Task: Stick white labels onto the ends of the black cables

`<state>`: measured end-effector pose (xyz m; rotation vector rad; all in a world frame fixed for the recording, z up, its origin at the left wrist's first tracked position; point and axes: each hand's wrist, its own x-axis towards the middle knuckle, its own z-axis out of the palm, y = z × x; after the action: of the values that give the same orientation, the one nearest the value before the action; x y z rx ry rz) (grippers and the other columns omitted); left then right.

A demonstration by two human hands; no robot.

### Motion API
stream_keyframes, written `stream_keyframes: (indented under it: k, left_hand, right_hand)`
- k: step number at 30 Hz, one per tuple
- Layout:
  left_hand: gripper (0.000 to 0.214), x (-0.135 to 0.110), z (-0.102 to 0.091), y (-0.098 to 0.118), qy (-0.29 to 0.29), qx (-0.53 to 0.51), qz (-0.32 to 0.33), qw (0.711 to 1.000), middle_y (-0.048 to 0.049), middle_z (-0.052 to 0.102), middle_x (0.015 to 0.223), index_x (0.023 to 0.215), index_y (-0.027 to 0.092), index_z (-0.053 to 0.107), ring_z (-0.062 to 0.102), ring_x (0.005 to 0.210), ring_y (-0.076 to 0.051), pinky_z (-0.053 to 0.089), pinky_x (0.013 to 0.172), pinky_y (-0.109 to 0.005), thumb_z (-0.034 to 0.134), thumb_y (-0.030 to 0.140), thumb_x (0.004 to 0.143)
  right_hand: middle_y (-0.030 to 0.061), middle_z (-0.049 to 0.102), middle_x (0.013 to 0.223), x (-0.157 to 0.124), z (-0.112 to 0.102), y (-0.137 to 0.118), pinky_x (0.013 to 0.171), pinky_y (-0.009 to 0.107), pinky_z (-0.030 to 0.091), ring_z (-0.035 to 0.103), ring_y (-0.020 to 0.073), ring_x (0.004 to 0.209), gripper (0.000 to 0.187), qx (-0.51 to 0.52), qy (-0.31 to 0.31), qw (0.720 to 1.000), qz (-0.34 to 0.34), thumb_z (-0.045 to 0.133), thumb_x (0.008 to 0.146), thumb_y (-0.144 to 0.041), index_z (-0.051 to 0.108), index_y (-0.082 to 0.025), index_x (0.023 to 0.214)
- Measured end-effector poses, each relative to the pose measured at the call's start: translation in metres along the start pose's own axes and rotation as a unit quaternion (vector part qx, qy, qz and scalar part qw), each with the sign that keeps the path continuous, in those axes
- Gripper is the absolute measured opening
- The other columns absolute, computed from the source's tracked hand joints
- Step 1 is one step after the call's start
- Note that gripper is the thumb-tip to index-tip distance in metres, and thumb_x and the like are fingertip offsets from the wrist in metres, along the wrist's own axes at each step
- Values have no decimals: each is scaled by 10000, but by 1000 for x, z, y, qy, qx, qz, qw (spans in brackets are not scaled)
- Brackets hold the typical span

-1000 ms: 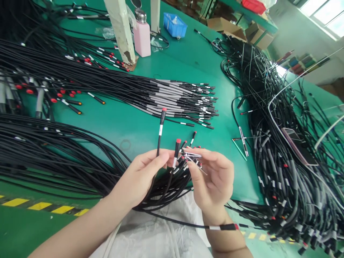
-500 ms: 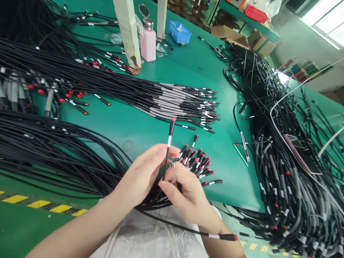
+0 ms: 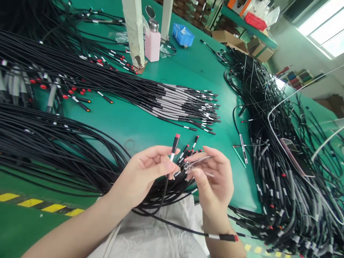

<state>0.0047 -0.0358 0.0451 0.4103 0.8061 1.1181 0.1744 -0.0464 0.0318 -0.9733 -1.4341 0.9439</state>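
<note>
Between the thumb and fingers of my left hand (image 3: 150, 168) a black cable (image 3: 175, 144) is pinched just below its white label. Its red-capped end points up, and the rest bends down toward my lap. My right hand (image 3: 215, 179) is beside it, thumb and fingers closed on a small shiny metal tool (image 3: 200, 163) with slim prongs; blur hides its exact kind. Behind and below both hands lies a bunch of black cables (image 3: 172, 195), its red-tipped ends partly covered by my right hand. One loose cable end (image 3: 228, 237) with a red tip crosses my lap.
A cable bundle with grey ribbed sleeves (image 3: 172, 102) lies across the green table (image 3: 199, 75). Large cable heaps are at left and right, a phone (image 3: 295, 156) on the right one. A pen (image 3: 243, 148), white post (image 3: 133, 32), pink bottle (image 3: 152, 44) and blue bin (image 3: 183, 35) also stand or lie there.
My right hand has moved away from the cable to the right and turned, with the metal tool now showing in it. My left hand now pinches the cable near its label.
</note>
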Motion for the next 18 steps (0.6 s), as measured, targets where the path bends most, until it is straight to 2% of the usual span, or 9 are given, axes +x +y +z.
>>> stream_keyframes:
  k: [4,8,13,18]
  left_hand:
    - [175,-2,-1,0,-18,-17,-21,999,-19,757,621,861,192,836,677,568,-121,540,553,-183,908,213,704]
    - [175,-2,-1,-1,-22,-27,-30,999,-23,762,626,848,192,834,670,555,-121,541,546,-189,915,210,694]
    - [139,-1,-3,-3,-38,-23,-26,999,-24,765,652,860,203,835,669,582,-135,537,559,-216,888,207,731]
    - [151,-1,-3,-3,-33,-10,-26,999,-21,767,632,819,207,825,671,566,-147,526,538,-229,909,206,693]
  right_hand:
    - [79,729,1147,1,13,3,791,366,671,751,193,967,389,-28,43,994,-98,665,936,-133,529,-264,1276]
    - [75,753,1129,4,17,10,871,456,637,729,224,1056,423,-56,41,984,-162,676,922,-103,514,-264,1277]
    - [78,755,1153,5,14,12,911,479,584,714,229,1067,460,-98,27,979,-178,680,901,-59,503,-250,1280]
    - [74,768,1119,4,10,7,808,433,549,698,229,991,411,-124,26,977,-170,681,879,-31,534,-240,1201]
